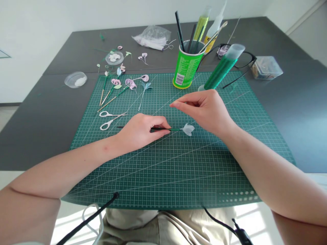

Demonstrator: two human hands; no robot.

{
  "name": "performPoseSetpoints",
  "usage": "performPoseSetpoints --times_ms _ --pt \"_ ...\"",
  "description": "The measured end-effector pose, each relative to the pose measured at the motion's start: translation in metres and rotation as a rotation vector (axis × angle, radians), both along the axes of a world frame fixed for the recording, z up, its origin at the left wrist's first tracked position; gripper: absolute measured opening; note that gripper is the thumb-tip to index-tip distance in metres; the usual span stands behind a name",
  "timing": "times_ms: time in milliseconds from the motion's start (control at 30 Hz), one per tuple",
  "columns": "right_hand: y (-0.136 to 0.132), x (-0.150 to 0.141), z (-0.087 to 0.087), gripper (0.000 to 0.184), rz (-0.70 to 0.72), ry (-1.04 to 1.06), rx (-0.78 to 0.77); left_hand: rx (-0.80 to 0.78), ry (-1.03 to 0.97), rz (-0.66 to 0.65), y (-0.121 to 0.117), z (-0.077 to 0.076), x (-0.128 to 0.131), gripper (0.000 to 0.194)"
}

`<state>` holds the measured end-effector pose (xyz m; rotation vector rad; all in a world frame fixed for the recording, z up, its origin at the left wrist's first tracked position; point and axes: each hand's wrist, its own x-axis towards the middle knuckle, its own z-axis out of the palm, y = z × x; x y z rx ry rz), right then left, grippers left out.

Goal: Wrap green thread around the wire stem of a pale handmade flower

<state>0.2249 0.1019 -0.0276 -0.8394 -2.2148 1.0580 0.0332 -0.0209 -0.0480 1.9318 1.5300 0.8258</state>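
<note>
My left hand (143,131) is closed around a thin dark stick (160,129) lying nearly level above the mat. Green wrapping (175,129) covers the stick's right end, and a pale, whitish flower (188,129) extends beyond it. Up and to the right, my right hand (204,110) has thumb and forefinger pinched together, apart from the flower. Whatever is between those fingertips, perhaps something very thin, cannot be made out. White-handled scissors (109,120) rest on the mat just behind my left hand.
Behind my hands on the green cutting mat (163,177) stand a green cup (187,68) of tools and a green tube (222,69). Finished-looking purple flowers (130,84) lie at back left. Farther off are glasses (249,61), a clear box (267,67) and a plastic bag (154,35).
</note>
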Motion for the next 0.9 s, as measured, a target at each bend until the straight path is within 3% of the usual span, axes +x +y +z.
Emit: performPoseSetpoints --times_ms 667,900 --pt "0.002 0.0 -0.002 0.02 0.007 -0.046 -0.039 0.173 0.034 0.031 -0.005 0.002 0.002 0.006" --pt "0.015 0.001 -0.002 0.02 0.095 -0.102 -0.284 0.234 -0.018 0.072 -0.007 0.006 0.006 0.006"
